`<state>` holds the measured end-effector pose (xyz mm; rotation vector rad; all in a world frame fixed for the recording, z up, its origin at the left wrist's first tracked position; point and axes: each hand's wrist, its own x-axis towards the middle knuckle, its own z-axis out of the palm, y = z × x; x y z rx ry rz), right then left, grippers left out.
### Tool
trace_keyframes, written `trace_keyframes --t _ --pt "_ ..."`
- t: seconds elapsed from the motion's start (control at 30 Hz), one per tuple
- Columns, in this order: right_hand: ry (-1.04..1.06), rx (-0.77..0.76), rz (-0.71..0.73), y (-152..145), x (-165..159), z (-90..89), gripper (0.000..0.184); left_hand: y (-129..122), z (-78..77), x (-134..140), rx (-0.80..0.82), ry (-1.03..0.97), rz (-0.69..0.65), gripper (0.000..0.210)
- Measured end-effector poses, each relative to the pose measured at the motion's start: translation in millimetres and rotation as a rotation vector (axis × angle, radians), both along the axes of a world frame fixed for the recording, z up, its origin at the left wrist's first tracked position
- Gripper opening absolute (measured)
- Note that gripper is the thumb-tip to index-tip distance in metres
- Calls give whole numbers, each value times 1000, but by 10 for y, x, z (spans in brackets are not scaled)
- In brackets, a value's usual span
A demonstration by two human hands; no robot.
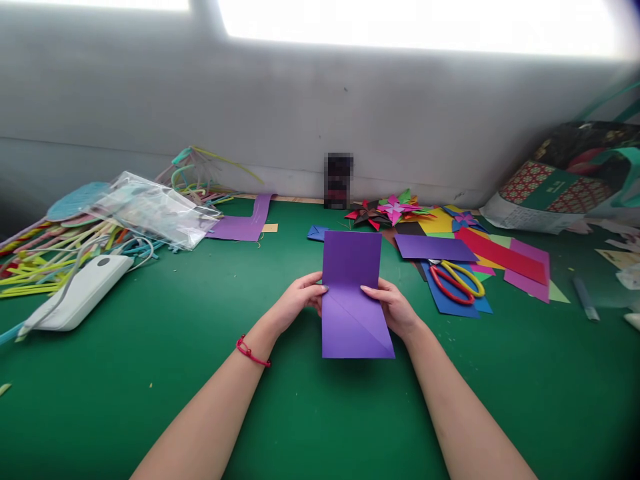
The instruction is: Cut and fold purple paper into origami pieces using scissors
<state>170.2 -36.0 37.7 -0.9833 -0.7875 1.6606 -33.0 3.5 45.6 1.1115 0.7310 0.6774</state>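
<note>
Both hands are holding one purple sheet [353, 273], which is sitting between the two sets of fingers, just above a green table [225, 413] and casting a shadow on it. The left hand [301, 295] is pinching the sheet's left edge, its thumb pressing near the rim. The right hand [396, 308] is gripping the right edge, its thumb lying further in over the face. How the fingertips are resting underneath cannot be told, the paper covering most of them. The sheet is bending crosswise at about thumb level; the upper panel is showing darker, and a diagonal crease is running down the lower panel toward the corner below the right fingers.

A red bracelet [253, 355] is circling the left wrist. Beyond the left fingertips, a purple offcut [237, 229] is lying flat; farther left of them, a clear plastic bag [150, 207] and a white device [83, 293] are resting. A small blue folded paper [315, 233] is lying just past the sheet's top left corner. To the right of the right fingers, scissors [463, 301] are lying on blue paper [443, 303], with paper flowers [394, 210] sitting farther back.
</note>
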Motion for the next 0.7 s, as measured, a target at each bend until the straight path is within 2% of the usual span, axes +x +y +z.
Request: trace_keyframes --t 0.7 --pt "-31 -25 20 -17 -20 14 29 32 -25 -24 19 -9 7 40"
